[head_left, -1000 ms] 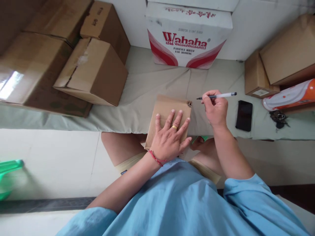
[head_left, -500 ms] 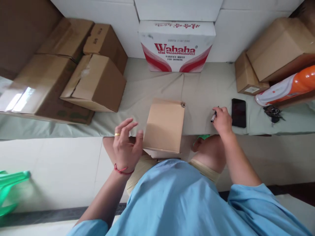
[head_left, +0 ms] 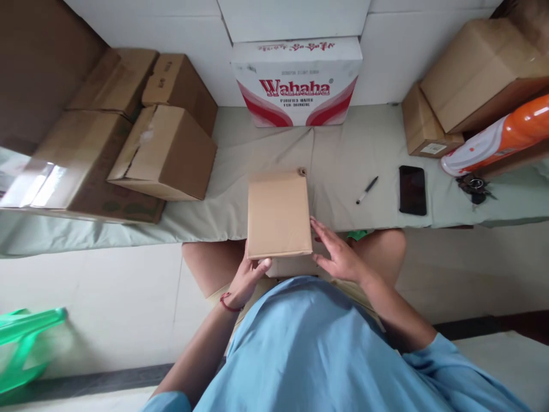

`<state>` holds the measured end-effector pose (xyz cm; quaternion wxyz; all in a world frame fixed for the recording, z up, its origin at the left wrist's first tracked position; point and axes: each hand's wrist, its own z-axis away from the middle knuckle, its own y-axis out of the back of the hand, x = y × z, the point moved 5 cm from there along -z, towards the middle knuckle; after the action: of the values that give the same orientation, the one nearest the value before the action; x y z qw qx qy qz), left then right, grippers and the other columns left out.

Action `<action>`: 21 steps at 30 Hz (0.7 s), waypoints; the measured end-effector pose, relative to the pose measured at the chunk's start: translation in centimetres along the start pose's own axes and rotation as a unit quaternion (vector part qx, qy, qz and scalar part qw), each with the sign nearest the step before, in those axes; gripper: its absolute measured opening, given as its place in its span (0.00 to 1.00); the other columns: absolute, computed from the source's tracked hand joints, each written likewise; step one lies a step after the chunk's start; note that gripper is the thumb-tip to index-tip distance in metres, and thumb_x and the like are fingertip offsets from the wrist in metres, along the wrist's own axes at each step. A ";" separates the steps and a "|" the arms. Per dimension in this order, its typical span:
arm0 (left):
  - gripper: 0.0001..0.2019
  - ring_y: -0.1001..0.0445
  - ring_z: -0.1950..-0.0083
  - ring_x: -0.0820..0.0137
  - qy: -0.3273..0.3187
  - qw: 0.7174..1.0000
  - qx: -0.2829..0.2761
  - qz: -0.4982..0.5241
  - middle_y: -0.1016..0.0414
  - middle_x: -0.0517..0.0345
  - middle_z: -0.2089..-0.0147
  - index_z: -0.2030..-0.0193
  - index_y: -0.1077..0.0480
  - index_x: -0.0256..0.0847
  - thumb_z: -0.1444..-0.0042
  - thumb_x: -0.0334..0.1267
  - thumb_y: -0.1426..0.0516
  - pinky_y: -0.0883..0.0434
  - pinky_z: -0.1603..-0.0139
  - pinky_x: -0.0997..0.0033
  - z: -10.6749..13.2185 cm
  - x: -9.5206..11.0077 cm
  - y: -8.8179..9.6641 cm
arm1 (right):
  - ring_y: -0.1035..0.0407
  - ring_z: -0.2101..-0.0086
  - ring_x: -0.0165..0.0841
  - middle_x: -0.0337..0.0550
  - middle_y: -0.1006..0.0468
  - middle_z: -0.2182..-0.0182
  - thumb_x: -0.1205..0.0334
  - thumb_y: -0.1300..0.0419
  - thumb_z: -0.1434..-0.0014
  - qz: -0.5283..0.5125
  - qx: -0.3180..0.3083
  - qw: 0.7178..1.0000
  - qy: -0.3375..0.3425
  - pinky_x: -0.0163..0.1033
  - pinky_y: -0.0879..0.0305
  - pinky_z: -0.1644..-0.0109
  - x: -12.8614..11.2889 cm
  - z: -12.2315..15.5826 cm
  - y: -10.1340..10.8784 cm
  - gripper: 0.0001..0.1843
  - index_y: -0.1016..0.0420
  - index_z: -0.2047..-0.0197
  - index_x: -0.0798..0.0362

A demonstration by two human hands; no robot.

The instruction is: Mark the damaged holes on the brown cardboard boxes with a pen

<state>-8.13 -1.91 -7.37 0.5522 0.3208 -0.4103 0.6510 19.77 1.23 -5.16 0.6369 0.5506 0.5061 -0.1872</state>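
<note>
A small cardboard box stands at the table's front edge, its plain top facing me. My left hand grips its near left corner, with the thumb at the front and the other fingers mostly hidden behind the side. At the box's right side is my right hand, its fingers stretched out and the thumb apart near the front corner. The fingertips appear to touch the side. A pen lies on the cloth to the right of the box. A small dark round object sits at the box's far right corner.
Cardboard boxes are stacked on the left. A white Wahaha carton stands at the back. On the right are a phone, keys, an orange-and-white bottle and more boxes. A green plastic object is at lower left.
My right hand has let go of the pen, which now lies on the cloth, and has moved left to the box. My left hand has closed on the box, which has turned slightly.
</note>
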 end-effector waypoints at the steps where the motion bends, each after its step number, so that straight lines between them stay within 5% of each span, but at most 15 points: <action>1: 0.49 0.28 0.24 0.41 -0.002 1.000 0.006 -0.002 0.21 0.38 0.31 0.29 0.27 0.45 0.55 0.61 0.21 0.28 0.25 0.40 -0.1 0.0 -0.1 | 0.43 0.20 0.46 0.53 0.43 0.18 0.65 0.38 0.30 -0.014 -0.011 1.000 0.005 0.59 0.31 0.22 -0.5 0.3 -0.8 0.49 0.52 0.13 0.42; 4: 0.45 0.23 0.28 0.41 -0.006 0.999 0.038 0.037 0.16 0.41 0.39 0.34 0.23 0.43 0.57 0.60 0.20 0.27 0.25 0.37 -0.2 0.0 -0.4 | 0.50 0.18 0.45 0.50 0.51 0.15 0.64 0.38 0.28 -0.034 -0.031 0.999 0.017 0.59 0.34 0.20 -1.7 0.9 -1.6 0.51 0.60 0.12 0.37; 9: 0.42 0.27 0.25 0.38 0.061 0.986 0.035 0.153 0.15 0.44 0.38 0.37 0.22 0.50 0.49 0.77 0.32 0.22 0.33 0.28 0.1 -0.3 -0.3 | 0.51 0.18 0.43 0.46 0.51 0.15 0.66 0.38 0.28 -0.002 -0.044 0.997 0.062 0.59 0.42 0.16 -4.1 0.6 -1.2 0.51 0.59 0.12 0.35; 14: 0.34 0.20 0.31 0.43 0.072 0.974 0.067 0.204 0.17 0.50 0.34 0.37 0.23 0.51 0.47 0.60 0.26 0.19 0.34 0.31 0.3 1.2 0.7 | 0.40 0.22 0.44 0.48 0.39 0.19 0.64 0.40 0.26 0.044 -0.033 0.994 0.094 0.59 0.36 0.19 -4.8 -0.6 -0.9 0.43 0.47 0.14 0.37; 17: 0.33 0.18 0.36 0.48 0.044 0.974 0.083 0.206 0.18 0.49 0.34 0.37 0.25 0.49 0.45 0.60 0.27 0.17 0.36 0.36 0.4 1.9 0.6 | 0.34 0.26 0.48 0.56 0.28 0.26 0.60 0.42 0.26 0.160 0.137 0.978 0.000 0.63 0.37 0.20 -0.5 -0.7 3.7 0.34 0.36 0.19 0.45; 19: 0.33 0.17 0.40 0.50 0.033 0.975 0.098 0.198 0.18 0.48 0.36 0.38 0.25 0.46 0.42 0.64 0.30 0.16 0.38 0.40 0.5 1.8 0.3 | 0.36 0.27 0.56 0.66 0.28 0.28 0.58 0.41 0.29 0.258 0.289 0.912 -0.137 0.69 0.42 0.21 3.7 0.8 8.7 0.34 0.34 0.23 0.56; 21: 0.34 0.17 0.43 0.53 0.018 0.983 0.098 0.152 0.19 0.48 0.35 0.37 0.28 0.46 0.40 0.66 0.33 0.15 0.39 0.44 0.5 1.5 -0.3 | 0.39 0.27 0.63 0.76 0.32 0.28 0.57 0.37 0.35 0.322 0.374 0.821 -0.286 0.73 0.45 0.22 7.7 3.3 13.3 0.41 0.37 0.23 0.65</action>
<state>-8.10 -1.66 -5.78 0.4198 0.2952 -0.3789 0.7701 35.03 5.08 -5.29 0.5218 0.8001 -0.0134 -0.2957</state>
